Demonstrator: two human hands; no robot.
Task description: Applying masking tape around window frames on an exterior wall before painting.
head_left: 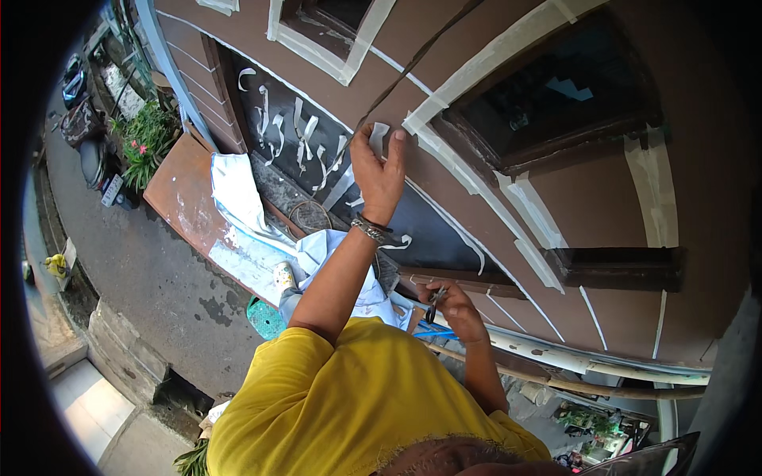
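My left hand (378, 173), with a bracelet on the wrist, is raised against the brown wall. Its thumb and fingers close around a short piece of whitish masking tape (380, 136). A dark cable (421, 54) runs down to those fingertips. Lower down, my right hand (459, 311) is bent at chest height, its fingers curled on a small dark tool (433, 305) whose kind I cannot make out. Several loose curled strips of tape (306, 136) stick to the dark panel (444, 236) beside my left hand.
Masking tape frames the dark window (556, 87) on the right. A paint-spattered brown board (178, 181) with white cloth (238, 194) lies to the left below me. A turquoise stool (265, 319) stands under it. On the street are a parked motorbike (97, 163) and a flowering plant (147, 143).
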